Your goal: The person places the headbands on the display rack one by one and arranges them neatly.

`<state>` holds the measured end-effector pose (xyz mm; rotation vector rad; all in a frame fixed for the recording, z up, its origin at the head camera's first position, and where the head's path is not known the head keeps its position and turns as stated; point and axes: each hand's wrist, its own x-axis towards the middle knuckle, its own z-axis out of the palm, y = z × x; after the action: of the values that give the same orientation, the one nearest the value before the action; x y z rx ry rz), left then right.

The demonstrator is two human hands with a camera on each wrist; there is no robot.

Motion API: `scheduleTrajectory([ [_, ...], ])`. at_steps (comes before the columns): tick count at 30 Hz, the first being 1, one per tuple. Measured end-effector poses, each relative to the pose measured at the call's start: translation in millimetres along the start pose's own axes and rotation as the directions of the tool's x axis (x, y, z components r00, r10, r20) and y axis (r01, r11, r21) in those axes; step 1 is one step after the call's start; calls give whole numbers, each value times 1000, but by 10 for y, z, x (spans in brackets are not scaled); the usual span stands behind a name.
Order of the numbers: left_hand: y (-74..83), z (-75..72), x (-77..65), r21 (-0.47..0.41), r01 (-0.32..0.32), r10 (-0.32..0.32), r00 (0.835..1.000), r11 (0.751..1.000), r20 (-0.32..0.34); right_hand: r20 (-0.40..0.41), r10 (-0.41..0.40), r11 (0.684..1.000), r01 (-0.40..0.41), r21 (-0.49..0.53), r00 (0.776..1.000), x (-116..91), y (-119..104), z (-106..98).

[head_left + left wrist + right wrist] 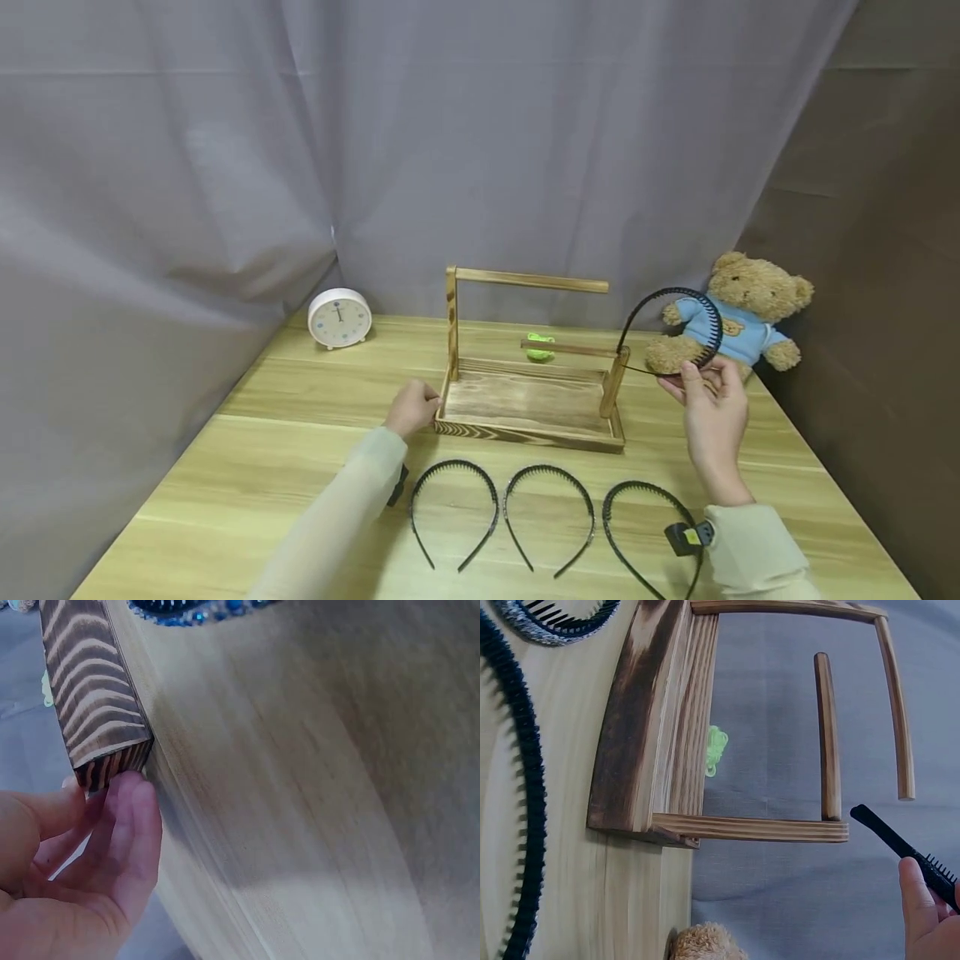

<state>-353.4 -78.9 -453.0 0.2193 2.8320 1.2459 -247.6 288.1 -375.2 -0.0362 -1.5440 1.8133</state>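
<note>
My right hand pinches a black toothed headband between thumb and fingers, raised off the table. One tip of that headband is near the free-standing right upright of a wooden display rack. The rack has a tray base and two uprights, each with a crossbar, the left one taller. At the rack's left end, my left hand grips the base edge, thumb and fingers on either side of its corner. Three more headbands lie in front: one on the left, one in the middle, one on the right.
A white round clock stands at the back left. At the back right sits a teddy bear in a blue shirt, behind the raised headband. A bright green item lies behind the rack. Grey curtains hang around the table.
</note>
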Motion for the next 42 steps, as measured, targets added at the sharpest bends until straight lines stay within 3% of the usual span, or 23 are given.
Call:
scheduleTrajectory([
  [13, 62, -48, 8, -56, 9, -9, 1000, 998, 10, -49, -14, 1000, 14, -7, 999, 98, 48, 145],
  [22, 46, -70, 1, -45, 19, -18, 999, 999, 28, -35, -24, 1000, 24, 11, 999, 142, 41, 333],
  [29, 12, -55, -3, -55, 3, -2, 1000, 999, 11, -20, -17, 995, 15, -100, 1000, 181, 104, 462],
  [39, 48, -17, -11, -10, 11, -11, 1000, 1000, -26, 38, -44, 965, 53, -258, 998, 25, -161, 723],
  [42, 61, -5, -9, 25, 20, -19, 999, 999, -37, 41, -41, 967, 50, -250, 998, 8, -151, 774],
])
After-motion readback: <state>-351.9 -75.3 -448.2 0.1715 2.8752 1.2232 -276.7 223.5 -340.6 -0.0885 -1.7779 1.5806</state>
